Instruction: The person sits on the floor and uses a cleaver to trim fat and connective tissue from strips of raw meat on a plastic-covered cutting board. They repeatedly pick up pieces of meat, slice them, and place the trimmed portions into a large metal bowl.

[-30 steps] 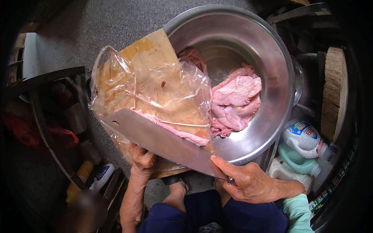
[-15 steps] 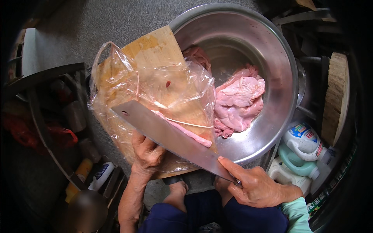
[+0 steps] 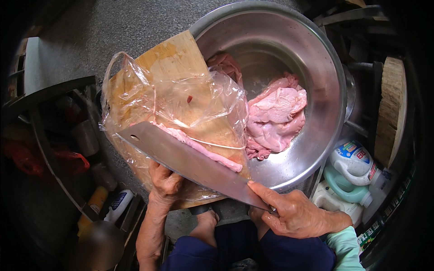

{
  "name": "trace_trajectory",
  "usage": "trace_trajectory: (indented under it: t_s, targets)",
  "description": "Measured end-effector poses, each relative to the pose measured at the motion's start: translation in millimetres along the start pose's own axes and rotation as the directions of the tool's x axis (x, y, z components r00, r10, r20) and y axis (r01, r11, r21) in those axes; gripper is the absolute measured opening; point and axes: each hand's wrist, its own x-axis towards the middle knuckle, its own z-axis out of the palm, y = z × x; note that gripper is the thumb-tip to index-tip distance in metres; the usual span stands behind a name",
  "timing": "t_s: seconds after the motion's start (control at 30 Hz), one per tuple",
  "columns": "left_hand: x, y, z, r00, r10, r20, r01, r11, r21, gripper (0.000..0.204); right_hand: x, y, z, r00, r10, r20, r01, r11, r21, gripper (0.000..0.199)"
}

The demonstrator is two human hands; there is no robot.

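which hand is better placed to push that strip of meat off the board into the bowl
Right. The right hand holds the cleaver, whose blade lies along the pink meat strip on the bag-covered wooden board. The left hand grips the board's near edge, tilted over the steel bowl.

One steel bowl [image 3: 316, 67], one wooden board [image 3: 174, 58], one cleaver [image 3: 190, 160], one plastic bag [image 3: 212, 97] and three detergent jugs [image 3: 352, 160] (stacked right).
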Motion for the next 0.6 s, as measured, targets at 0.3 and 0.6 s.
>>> trace_trajectory:
  t_s: [0.3, 0.6]
  targets:
    - [8, 6, 6, 0.940, -0.342, 0.006, 0.330, 0.902, -0.279, 0.033, 1, 1, 1, 0.999, -0.001, -0.036, 0.002, 0.999, 0.035, 0.075]
    - [21, 1, 1, 1.000, 0.022, 0.000, -0.022, 0.998, 0.050, 0.044, 4, -5, -4, 1.000, 0.007, -0.016, -0.007, 0.999, 0.041, 0.074]
